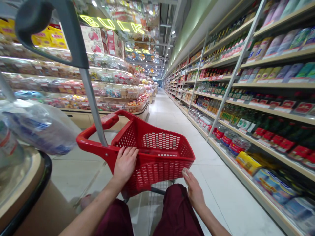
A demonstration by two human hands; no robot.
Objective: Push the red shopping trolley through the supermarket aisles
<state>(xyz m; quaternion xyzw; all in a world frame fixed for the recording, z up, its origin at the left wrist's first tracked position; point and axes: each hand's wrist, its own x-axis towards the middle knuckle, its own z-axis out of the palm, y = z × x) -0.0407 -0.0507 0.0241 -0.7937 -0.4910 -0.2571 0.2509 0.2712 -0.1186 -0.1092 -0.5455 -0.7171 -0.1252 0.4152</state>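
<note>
Our left hand [126, 163] grips the near rim of the red basket [159, 158]; our right hand [195, 189] hangs uncurled by its right corner: one hold seems made, a second not.

The basket [157, 168] stands on the floor [214, 190], its pull handle [80, 39] rising from its left end. The left hand [125, 162] lies on the basket's near side; the right hand [193, 186] is just beside its right end. Left of the basket are a stand [49, 200] and a plastic bag [39, 124]. Behind it, leftward, is a display [78, 120]; right of it, shelving [231, 80] holds bottles [283, 142] and jars [238, 146].
</note>
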